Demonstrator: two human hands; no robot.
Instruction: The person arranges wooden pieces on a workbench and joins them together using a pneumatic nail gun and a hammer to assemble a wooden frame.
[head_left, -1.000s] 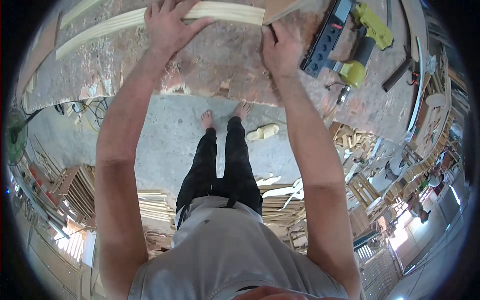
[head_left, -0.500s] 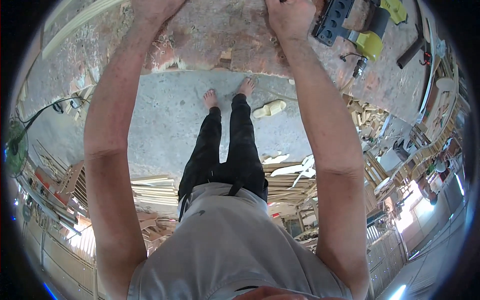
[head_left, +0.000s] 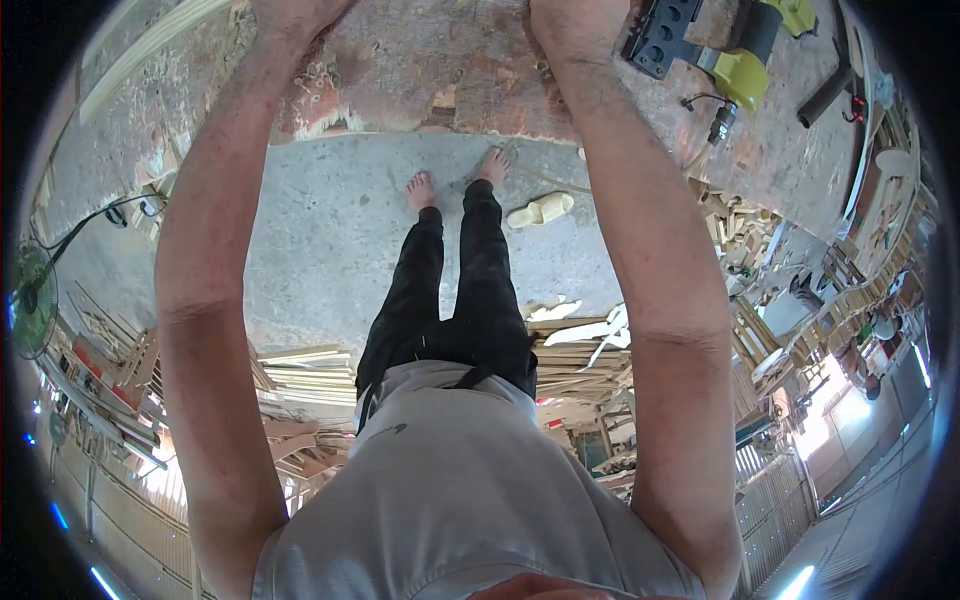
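Both my arms stretch forward over a worn wooden workbench (head_left: 440, 70). At the far edge of the view, my left hand (head_left: 297, 14) lies over the bench, its fingers cut off by the frame. Further right, my right hand (head_left: 578, 28) is also over the bench, and its fingers are out of sight too. Whatever either hand might hold is hidden. Just right of my right hand a yellow-green and black nail gun (head_left: 740, 80) rests on the bench, with a hose fitting (head_left: 722, 122) attached.
Pale curved wood strips (head_left: 155, 55) lie at the bench's far left. A dark bar (head_left: 825, 100) lies right of the nail gun. On the concrete floor are a slipper (head_left: 541, 210) and wood scraps (head_left: 740, 225). Stacked wood (head_left: 580, 360) stands behind me; a fan (head_left: 35, 300) is at left.
Both hands have shifted slightly farther away, so less of them shows. My left forearm has moved a little to the left. The nail gun appears to rest as before.
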